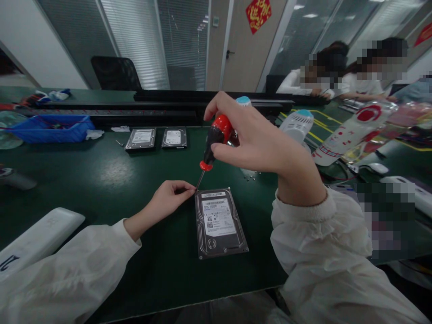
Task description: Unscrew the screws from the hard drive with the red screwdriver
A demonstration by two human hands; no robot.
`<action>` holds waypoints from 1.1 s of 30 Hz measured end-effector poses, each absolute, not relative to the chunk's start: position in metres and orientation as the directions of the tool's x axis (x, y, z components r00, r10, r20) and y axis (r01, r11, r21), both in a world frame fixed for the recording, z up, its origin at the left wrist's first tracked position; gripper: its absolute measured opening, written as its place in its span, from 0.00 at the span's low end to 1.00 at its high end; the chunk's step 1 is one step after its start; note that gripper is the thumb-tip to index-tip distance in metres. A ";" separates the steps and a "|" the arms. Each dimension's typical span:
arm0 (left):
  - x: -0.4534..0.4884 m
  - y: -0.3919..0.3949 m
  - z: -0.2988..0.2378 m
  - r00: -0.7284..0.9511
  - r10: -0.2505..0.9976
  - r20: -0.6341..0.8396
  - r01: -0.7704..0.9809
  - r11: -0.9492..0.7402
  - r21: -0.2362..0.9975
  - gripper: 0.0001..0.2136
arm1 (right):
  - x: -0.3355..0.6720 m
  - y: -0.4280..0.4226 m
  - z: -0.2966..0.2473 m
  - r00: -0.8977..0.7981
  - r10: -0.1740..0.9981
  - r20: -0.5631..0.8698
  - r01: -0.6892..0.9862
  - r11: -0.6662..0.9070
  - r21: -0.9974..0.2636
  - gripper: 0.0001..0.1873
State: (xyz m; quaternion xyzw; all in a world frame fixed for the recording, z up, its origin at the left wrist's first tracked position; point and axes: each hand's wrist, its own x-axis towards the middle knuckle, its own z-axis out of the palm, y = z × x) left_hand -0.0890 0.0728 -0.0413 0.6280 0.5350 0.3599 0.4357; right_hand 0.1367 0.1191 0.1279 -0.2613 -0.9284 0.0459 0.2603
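A hard drive (pixel 216 225) lies label up on the green table in front of me. My right hand (pixel 246 139) grips the red and black handle of a screwdriver (pixel 212 141), which leans with its tip at the drive's far left corner. At that same corner the fingertips of my left hand (pixel 172 195) are pinched together beside the tip. Whatever they hold, if anything, is too small to make out. Several small screws (pixel 250 177) lie on the table beyond the drive, to the right.
Two more hard drives (pixel 141 138) (pixel 174 137) lie farther back, near a blue tray (pixel 56 128). A white box-like object (pixel 43 236) is at left. Right stand a white device with a blue top (pixel 297 126) and a bottle (pixel 351 130). Two people sit at far right.
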 end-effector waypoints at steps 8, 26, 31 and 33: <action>-0.088 0.074 -0.040 0.159 0.987 -0.008 0.362 -0.051 0.931 0.15 | 0.136 0.122 0.126 -0.700 0.523 0.486 0.474 0.850 -0.231 0.14; -0.089 0.074 -0.041 0.168 0.986 -0.017 0.362 -0.046 0.931 0.15 | 0.137 0.121 0.127 -0.710 0.530 0.463 0.485 0.845 -0.225 0.17; -0.090 0.074 -0.043 0.160 0.987 -0.012 0.379 -0.050 0.924 0.15 | 0.136 0.123 0.125 -0.668 0.556 0.495 0.510 0.826 -0.239 0.12; -0.090 0.074 -0.043 0.157 0.988 -0.015 0.382 -0.046 0.923 0.15 | 0.136 0.123 0.125 -0.688 0.525 0.501 0.471 0.848 -0.241 0.11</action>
